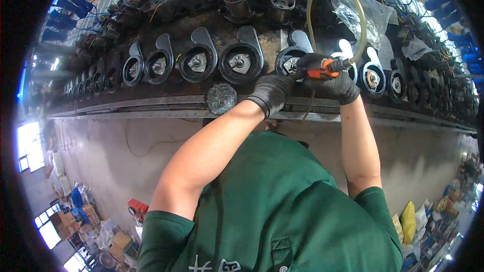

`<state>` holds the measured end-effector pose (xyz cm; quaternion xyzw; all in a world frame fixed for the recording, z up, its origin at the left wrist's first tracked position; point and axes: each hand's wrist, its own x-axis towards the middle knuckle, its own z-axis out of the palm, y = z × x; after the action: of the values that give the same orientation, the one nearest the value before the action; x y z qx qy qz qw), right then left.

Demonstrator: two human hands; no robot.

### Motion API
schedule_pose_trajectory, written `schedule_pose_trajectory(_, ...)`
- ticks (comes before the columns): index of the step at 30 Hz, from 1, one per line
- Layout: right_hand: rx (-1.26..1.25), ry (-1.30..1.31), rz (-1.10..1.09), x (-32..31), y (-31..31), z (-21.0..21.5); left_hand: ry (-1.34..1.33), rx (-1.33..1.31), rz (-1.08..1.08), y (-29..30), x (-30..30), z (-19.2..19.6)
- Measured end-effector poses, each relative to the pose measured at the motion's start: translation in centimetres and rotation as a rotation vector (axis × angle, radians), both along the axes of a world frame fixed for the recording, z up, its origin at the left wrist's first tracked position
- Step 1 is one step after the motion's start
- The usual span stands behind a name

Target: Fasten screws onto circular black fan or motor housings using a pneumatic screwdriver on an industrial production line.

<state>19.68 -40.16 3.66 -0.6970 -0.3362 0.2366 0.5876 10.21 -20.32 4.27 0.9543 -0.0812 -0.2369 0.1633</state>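
Right hand (343, 88): gripped driver (327, 68), long axis left-to-right, housing (291, 64) leftward.
Left hand (275, 90): sat nearer housing, just below; couldn't tell whether pinching.

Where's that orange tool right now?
In the head view, the orange tool is right of centre, held in the gloved right hand, above and right of the gloved left hand.

The gloved right hand (339, 88) gripped an orange-and-black power tool (328, 66), its pale hose (364, 17) looping above. The gloved left hand (273, 90) was close to a round black housing (287, 61), one of a row along the desk (275, 38).
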Motion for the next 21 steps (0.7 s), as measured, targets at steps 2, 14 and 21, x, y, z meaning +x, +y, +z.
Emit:
schedule_pose_trajectory(2,-0.06,0.03,-0.041,-0.5,1.1,0.1,-0.086,-0.139,0.042,0.3,-0.1,-1.4)
schedule_pose_trajectory(14,0.145,0.044,-0.443,-3.2,3.8,0.2,0.037,-0.015,0.013,0.1,-0.1,1.2)
schedule_pose_trajectory(21,0.132,0.041,-0.427,-2.6,3.3,0.3,-0.145,-0.066,0.071,0.1,-0.1,-1.9)
